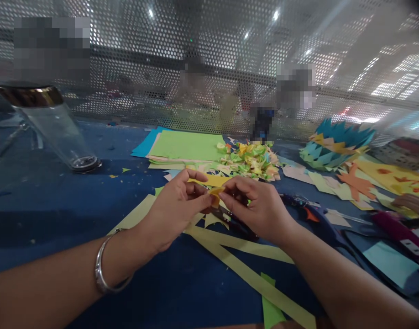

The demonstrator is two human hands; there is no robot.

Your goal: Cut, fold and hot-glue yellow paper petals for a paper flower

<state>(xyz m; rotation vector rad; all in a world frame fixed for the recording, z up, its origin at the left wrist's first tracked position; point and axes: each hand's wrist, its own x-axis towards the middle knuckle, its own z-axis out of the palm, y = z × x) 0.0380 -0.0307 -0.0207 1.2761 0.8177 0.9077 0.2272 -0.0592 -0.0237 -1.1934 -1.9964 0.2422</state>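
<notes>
Between both sets of fingertips is a small folded piece of yellow-orange paper (215, 196). My left hand (173, 203), with a silver bangle on the wrist, pinches it from one side. From the other side my right hand (259, 203) grips it, thumb and index finger pressed together. Just below the fingers lies a pair of scissors (244, 228), partly covered by my right hand. A yellow paper strip (218, 180) lies just behind the hands. Pale yellow strips (250, 274) spread over the blue table in front of them.
Behind my hands are stacked coloured sheets (189, 144) and a heap of small folded paper pieces (252, 160). A glass bottle (59, 132) stands left. To the right are a blue paper crown (337, 144), a dark glue gun (319, 219), a purple tool (397, 233) and another person's hand (410, 202).
</notes>
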